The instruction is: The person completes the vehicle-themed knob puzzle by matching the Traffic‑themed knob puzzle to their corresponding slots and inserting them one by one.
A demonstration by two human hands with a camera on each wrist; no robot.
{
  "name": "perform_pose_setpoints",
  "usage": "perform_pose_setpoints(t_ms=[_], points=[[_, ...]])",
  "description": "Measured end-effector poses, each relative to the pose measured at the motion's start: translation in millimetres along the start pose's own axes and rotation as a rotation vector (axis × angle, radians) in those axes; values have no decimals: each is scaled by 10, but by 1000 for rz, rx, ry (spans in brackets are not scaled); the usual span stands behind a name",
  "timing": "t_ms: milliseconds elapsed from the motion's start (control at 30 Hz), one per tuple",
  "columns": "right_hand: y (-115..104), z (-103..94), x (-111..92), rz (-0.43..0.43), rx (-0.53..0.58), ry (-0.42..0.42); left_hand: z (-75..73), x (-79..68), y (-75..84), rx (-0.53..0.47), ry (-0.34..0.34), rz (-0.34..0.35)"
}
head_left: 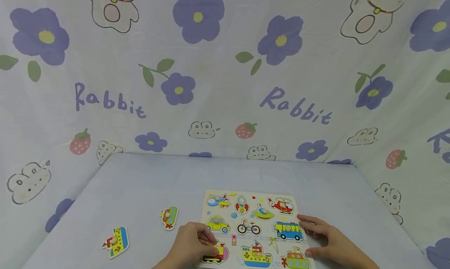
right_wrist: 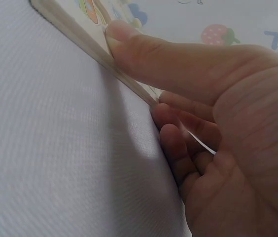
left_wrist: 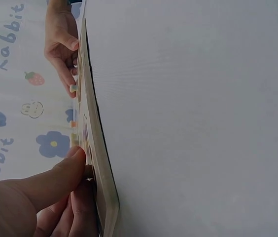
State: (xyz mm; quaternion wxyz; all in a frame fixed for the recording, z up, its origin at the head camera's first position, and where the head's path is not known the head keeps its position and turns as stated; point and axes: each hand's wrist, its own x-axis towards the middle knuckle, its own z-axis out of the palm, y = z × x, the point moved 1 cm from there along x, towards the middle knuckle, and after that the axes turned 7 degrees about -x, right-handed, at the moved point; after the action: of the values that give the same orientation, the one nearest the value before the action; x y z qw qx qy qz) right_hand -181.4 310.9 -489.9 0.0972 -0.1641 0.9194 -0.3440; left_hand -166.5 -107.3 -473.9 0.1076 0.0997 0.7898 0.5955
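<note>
A wooden peg puzzle board with vehicle pictures lies on the table. My left hand is at its near left corner, thumb and fingers pinching the knob of the train piece; in the left wrist view the hand partly hides that knob. At the board's right edge, my right hand holds on, with the thumb on top and the other fingers along the side. Knobbed pieces such as the car, bicycle and bus sit in the board.
Left of the board lie two loose pieces, a submarine and a ship. The board also shows a ship picture and a submarine picture without knobs. A patterned cloth hangs around the white table.
</note>
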Motion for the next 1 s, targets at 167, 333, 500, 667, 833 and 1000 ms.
perform_pose_setpoints(t_ms=[167,333,500,667,833,1000], points=[[9,-1,-6,14,15,5,-9,5,-10,-5,-13,4],[15,1,-7,13,15,-1,-13,-2,-10,-4,-18,-9],[-3,-8,-1,11,6,-8,-24,-2,-12,-4,-17,-29],[0,-22,5,10,-4,-9,-41,20,-26,-6,-23,-27],[6,-20,-5,23,32,-18,-40,23,-30,-15,-28,-40],[-3,-8,3,56,63,-14,-37,12,-14,-32,-27,-62]])
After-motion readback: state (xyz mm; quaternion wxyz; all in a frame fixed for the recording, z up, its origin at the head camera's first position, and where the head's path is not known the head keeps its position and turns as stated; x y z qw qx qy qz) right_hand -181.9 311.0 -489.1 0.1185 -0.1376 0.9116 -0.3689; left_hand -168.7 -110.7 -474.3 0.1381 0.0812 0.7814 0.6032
